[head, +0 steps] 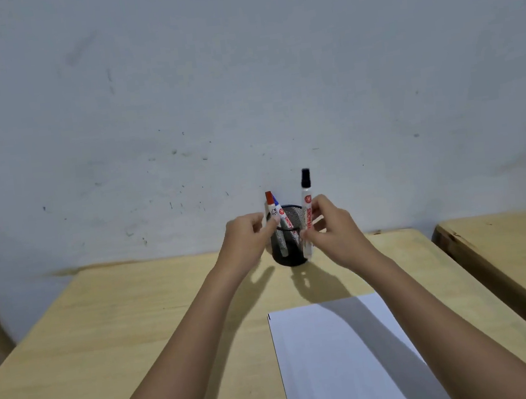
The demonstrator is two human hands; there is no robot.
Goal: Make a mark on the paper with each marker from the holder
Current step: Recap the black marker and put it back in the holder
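Head view looks down over a pale wooden table [138, 328] set against a scuffed grey wall [177, 94]. Near the table's far edge stands a black mesh pen holder [289, 255], upright. Two capped markers lean inside it toward its left rim: a red-capped marker [269, 200] and, just behind and touching it, a blue-capped marker [278, 209]. The right hand [333, 227] has its grip closed on a black-capped marker [307, 207], pinching the white barrel between thumb and fingertips; the marker is upright, cap on top, at the holder's right side, its lower end in front of the mesh wall. The left hand [247, 234] is curled beside the holder's left rim, fingers loosely bent; whether it touches the holder or the markers cannot be told. A white sheet of paper [324, 372] lies flat on the table nearer the person, partly under the right forearm's shadow. A second wooden table [522, 242] sits to the right
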